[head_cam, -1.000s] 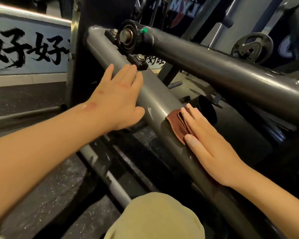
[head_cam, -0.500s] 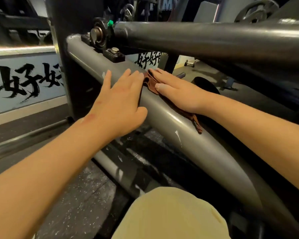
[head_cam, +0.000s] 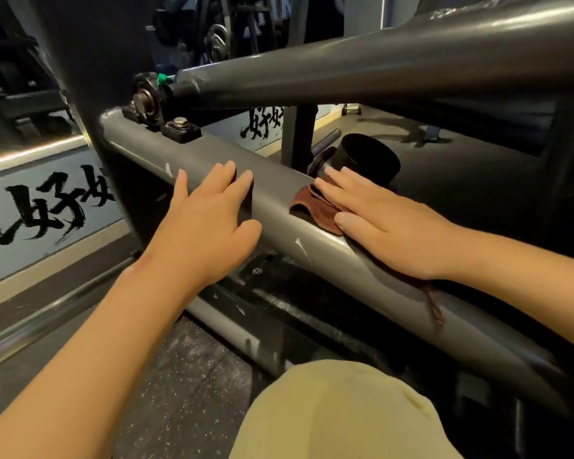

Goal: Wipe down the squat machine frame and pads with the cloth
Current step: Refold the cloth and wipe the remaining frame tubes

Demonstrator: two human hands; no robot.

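- I judge the step in hand is wiping the sloped grey frame tube (head_cam: pixel 212 150), so my advice to myself is to press evenly through the whole palm, let the cloth lead the stroke, and work up toward the bolted bearing block (head_cam: pixel 166 117).
- The brown cloth (head_cam: pixel 315 210) lies on top of the tube under my right hand (head_cam: pixel 388 226). A folded corner pokes out past my fingertips, and a loose tail hangs down the tube's side near my wrist. It would be best to gather in that tail so it does not drag.
- My right hand is flat, with its fingers straight and together, pressing the cloth and not gripping it.
- My left hand (head_cam: pixel 206 223) rests on the same tube just beside the cloth. It is released, its fingers spread over the top and its thumb low on the near side, bracing me.
- Both forearms reach forward under the upper bar (head_cam: pixel 378 61).
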